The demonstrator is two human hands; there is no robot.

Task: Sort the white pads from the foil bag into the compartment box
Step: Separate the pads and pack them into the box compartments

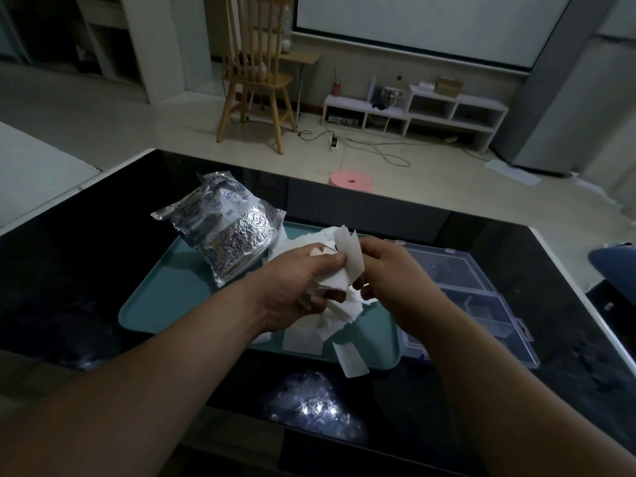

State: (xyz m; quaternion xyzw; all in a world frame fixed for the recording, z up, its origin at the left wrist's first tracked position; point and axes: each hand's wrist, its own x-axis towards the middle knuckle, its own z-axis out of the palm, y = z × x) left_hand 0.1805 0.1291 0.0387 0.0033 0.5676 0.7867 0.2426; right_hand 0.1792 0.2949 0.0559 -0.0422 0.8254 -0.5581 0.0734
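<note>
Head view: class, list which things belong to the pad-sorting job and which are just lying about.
Job: white pads, foil bag, compartment box, teal tray.
Lying about: wooden chair, pink stool, crumpled clear plastic, white shelf unit.

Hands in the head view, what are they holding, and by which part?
The left hand grips a bunch of white pads around its middle; the right hand pinches one upright pad by its right edge.

Dim room, pale floor – wooden chair, low white shelf, projector screen
</note>
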